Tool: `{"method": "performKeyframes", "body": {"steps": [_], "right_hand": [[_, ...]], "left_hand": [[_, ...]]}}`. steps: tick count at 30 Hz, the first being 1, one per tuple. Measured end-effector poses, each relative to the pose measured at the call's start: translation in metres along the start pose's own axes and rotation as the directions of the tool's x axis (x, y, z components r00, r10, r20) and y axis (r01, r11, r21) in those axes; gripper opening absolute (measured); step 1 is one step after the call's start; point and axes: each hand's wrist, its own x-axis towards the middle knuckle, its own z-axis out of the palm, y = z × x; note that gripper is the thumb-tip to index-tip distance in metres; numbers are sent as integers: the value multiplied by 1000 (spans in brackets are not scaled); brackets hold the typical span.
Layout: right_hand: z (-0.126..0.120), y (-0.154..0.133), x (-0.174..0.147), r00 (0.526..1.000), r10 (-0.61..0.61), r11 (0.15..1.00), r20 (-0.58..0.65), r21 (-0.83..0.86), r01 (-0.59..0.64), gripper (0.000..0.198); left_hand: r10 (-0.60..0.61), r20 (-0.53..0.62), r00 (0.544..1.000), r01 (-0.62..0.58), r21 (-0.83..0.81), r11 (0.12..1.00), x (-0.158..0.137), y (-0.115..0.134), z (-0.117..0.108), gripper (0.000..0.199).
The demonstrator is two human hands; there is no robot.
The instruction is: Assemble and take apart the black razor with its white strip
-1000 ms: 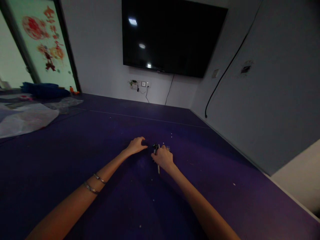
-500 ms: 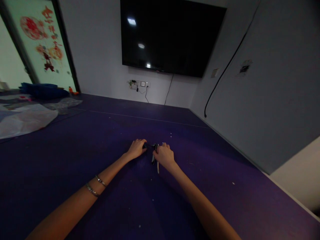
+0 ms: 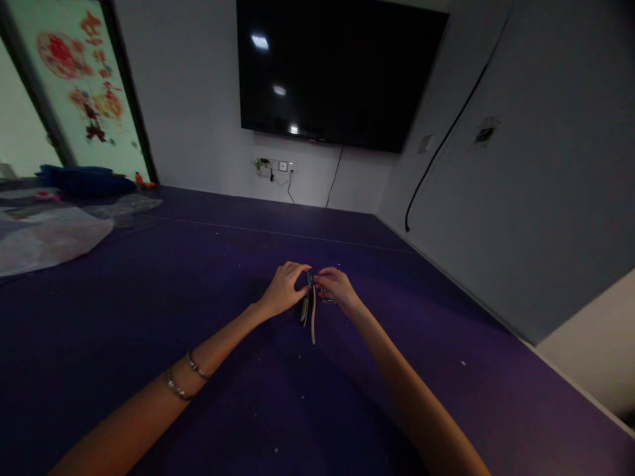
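My left hand (image 3: 284, 292) reaches in from the left, thumb and fingers closed around a small, dark blue-green object (image 3: 309, 278). Close against its right side is my right hand (image 3: 338, 288), with fingertips pinched together; what they hold, if anything, is too small to make out. A thin pale strip (image 3: 313, 320) runs toward me below the fingertips. Beside it lies a slim dark piece with a light edge (image 3: 304, 312), its upper end partly hidden by my left hand. Something small and shiny (image 3: 327, 300) shows under my right hand.
The purple surface (image 3: 223, 396) carries scattered white specks. White sheets (image 3: 54, 238), clear plastic (image 3: 126, 206) and dark blue fabric (image 3: 84, 180) lie at the far left. A black cable (image 3: 441, 145) hangs along the right wall. A television (image 3: 342, 73) is mounted ahead.
My left hand has moved right and slightly away from me, bringing the dark object to the middle. My right hand has shifted right and slightly away, off the slim piece and the pale strip.
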Motion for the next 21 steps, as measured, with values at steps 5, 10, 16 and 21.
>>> {"method": "performKeyframes", "body": {"steps": [5, 10, 16, 21], "right_hand": [[0, -10, -7, 999, 20, 991, 37, 130, -24, 26], [0, -14, -9, 998, 8, 988, 62, 156, -18, 28], [-6, -18, -8, 997, 38, 991, 62, 123, -46, 29], [-15, -23, -10, 983, 98, 991, 155, 73, -110, 33]], "left_hand": [[79, -37, 996, -78, 22, 997, 0, 8, -2, 40], [86, -42, 995, -86, 20, 996, 0, 9, -2, 39], [132, -14, 991, -132, 2, 991, 2, 7, -4, 42], [198, 11, 980, -198, 47, 979, 4, 2, -10, 39]]}}
